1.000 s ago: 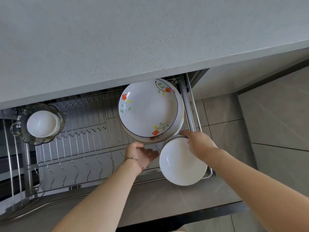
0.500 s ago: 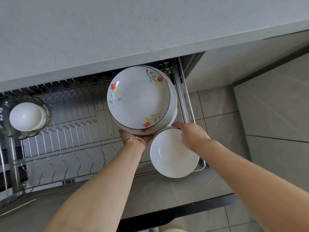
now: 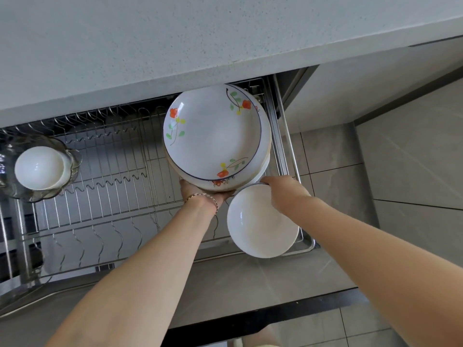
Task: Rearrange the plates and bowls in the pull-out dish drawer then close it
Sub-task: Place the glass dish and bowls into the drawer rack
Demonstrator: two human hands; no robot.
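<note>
Grey counter (image 3: 175,46) over open wire drawer (image 3: 112,171): our left hand (image 3: 200,192) under floral plate stack (image 3: 213,136), grip hidden; right hand (image 3: 283,191) grasps white bowl (image 3: 260,221) by rim.

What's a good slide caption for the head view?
Left hand under the floral plates, right hand gripping the large bowl by its rim, over the open drawer.

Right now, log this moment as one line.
left hand: under flowered plate stack, grip hidden | right hand: grips white bowl rim | drawer: open
</note>
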